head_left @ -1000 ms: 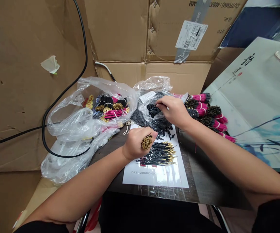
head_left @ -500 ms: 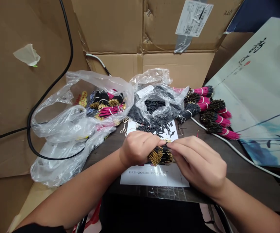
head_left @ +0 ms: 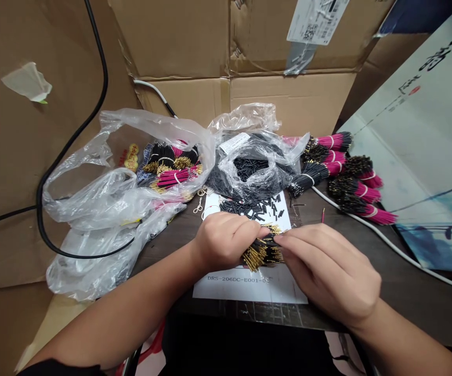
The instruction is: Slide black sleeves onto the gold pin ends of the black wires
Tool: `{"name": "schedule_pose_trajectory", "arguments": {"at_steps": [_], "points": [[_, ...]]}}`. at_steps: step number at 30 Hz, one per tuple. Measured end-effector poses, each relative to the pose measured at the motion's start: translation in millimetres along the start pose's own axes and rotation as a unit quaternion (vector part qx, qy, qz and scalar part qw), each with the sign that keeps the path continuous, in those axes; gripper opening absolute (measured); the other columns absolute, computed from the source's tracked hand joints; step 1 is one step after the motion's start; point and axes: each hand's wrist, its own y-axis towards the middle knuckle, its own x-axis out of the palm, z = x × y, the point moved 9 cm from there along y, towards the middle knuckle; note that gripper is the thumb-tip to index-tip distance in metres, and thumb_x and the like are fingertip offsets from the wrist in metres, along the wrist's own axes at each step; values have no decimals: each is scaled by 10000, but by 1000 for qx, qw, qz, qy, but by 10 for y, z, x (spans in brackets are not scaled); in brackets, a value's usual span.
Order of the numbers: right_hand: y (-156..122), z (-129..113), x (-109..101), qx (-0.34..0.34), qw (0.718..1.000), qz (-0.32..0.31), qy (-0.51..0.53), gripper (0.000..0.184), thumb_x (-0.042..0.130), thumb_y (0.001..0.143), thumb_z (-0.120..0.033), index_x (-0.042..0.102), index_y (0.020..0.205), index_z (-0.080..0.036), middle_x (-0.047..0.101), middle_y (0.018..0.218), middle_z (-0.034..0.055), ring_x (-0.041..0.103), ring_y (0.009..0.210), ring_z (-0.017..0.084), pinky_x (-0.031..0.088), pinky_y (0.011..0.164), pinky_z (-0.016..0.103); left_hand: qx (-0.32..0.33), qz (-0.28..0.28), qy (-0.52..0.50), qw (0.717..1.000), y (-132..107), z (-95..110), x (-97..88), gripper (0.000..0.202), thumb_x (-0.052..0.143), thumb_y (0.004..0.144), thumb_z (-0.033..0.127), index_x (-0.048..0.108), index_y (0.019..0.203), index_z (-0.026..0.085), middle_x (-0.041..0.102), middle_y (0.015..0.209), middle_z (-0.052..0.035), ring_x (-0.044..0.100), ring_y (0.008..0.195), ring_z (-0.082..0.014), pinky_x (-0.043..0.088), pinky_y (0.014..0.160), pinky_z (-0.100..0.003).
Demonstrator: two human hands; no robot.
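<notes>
Right hand (head_left: 330, 271) now off the plastic bag and at centre, meeting left hand (head_left: 224, 241) above a printed white sheet (head_left: 245, 287). Left hand closed around a bundle of black wires (head_left: 263, 251), gold pin ends fanning out toward lower centre. Right fingers (head_left: 300, 245) nearly closed, pinching the same wires just beside the left knuckles. Sheet lies on a dark tabletop (head_left: 249, 313). Loose short black tubes (head_left: 255, 209) scattered on the sheet just above the hands. Behind them, a clear plastic bag (head_left: 284, 149) of the same tubes; to its left, a second clear bag (head_left: 93, 206) with pink-and-black wire bundles (head_left: 175, 177). Further right, pink-banded wire bundles (head_left: 343, 183) lie beside a white cable (head_left: 386, 243). Black cable (head_left: 69, 120) curves against cardboard (head_left: 288, 99) at upper left.
</notes>
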Motion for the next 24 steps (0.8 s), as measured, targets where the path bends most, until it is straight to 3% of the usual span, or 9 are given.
{"name": "schedule_pose_trajectory", "arguments": {"at_steps": [4,10,15,24], "points": [[-52,3,9,-11,1000,-6,3,266,657,711,32,647,963,-51,663,883,119,604,843,174,535,750,336,3,-4,17,1000,5,5,6,152,556,864,221,539,729,153,437,533,35,399,522,-79,268,537,-259],[-185,-23,120,-41,998,-35,-35,475,684,700,-9,581,1163,7,628,1054,184,580,970,261,536,827,419,-4,-29,48,998,25,24,55,205,548,872,264,532,701,153,467,533,28,420,514,-82,289,534,-258],[-166,-7,160,-37,997,-38,-52,494,657,711,34,566,1195,18,624,1037,175,572,958,244,526,839,415,-24,-61,83,994,40,5,112,266,510,885,271,499,647,154,469,530,20,438,510,-86,298,522,-260],[-167,-34,177,-34,995,-46,-77,475,602,752,50,545,1224,47,618,1063,215,560,1008,266,510,873,430,-34,-99,105,989,10,19,179,189,492,860,220,459,679,175,436,542,21,420,493,-115,266,494,-279]]}}
